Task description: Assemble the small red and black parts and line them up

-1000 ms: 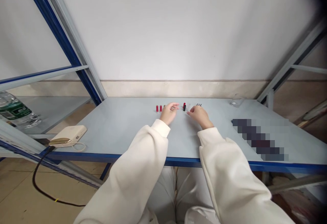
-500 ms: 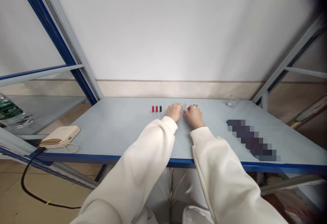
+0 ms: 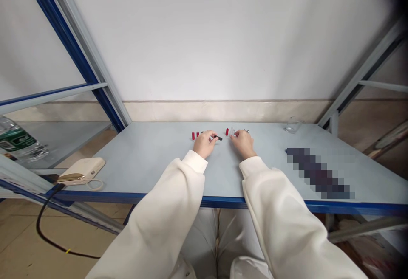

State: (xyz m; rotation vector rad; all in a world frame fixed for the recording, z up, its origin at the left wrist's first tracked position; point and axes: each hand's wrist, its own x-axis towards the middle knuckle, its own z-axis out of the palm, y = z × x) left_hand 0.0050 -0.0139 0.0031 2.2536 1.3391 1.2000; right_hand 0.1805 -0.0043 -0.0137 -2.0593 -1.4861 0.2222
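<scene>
My left hand (image 3: pixel 205 144) is closed in a pinch on a small black cylinder (image 3: pixel 218 138), which lies tilted across the fingertips just over the table. Two small red cylinders (image 3: pixel 193 135) stand to its left, and a dark one is mostly hidden behind the fingers. My right hand (image 3: pixel 243 145) is closed, thumb and fingers at a small clear plastic piece (image 3: pixel 232 131) that stands upright. Just left of that piece is another upright red cylinder (image 3: pixel 227 131). Several small shiny metal bits (image 3: pixel 247 131) lie behind the right hand, partly covered by it.
A clear glass (image 3: pixel 291 126) sits at the back right of the grey table (image 3: pixel 153 156). A pixelated dark strip (image 3: pixel 318 173) lies on the right. At the left edge are a white power bank (image 3: pixel 84 169) with a cable and a water bottle (image 3: pixel 21 139).
My left hand has moved left, away from the clear piece, and the black cylinder now shows in its fingers. The red cylinder beside the clear piece has come into view. The right hand stays put.
</scene>
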